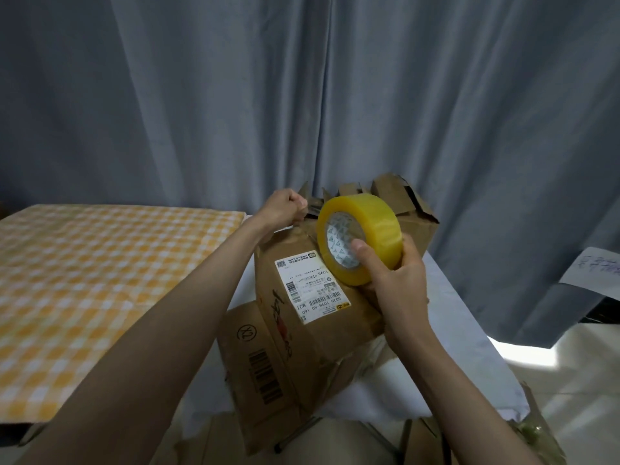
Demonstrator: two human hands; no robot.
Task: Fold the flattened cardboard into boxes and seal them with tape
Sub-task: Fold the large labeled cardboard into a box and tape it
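A brown cardboard box (pixel 302 317) with a white shipping label (pixel 310 285) stands tilted on a white-covered surface in the middle of the view. My right hand (pixel 391 280) grips a roll of yellowish tape (pixel 360 238) above the box's right side, thumb inside the core. My left hand (pixel 285 208) is curled at the box's far top edge, fingers closed there; what it pinches is too small to tell. A flattened printed carton (pixel 255 367) lies under the box at the near left.
More folded boxes (pixel 396 203) with raised flaps stand behind, against a grey curtain (pixel 302 95). A table with a yellow checked cloth (pixel 100 280) lies at the left. A paper sheet (pixel 593 271) hangs at the right. Cardboard pieces (pixel 422 441) lie on the floor near me.
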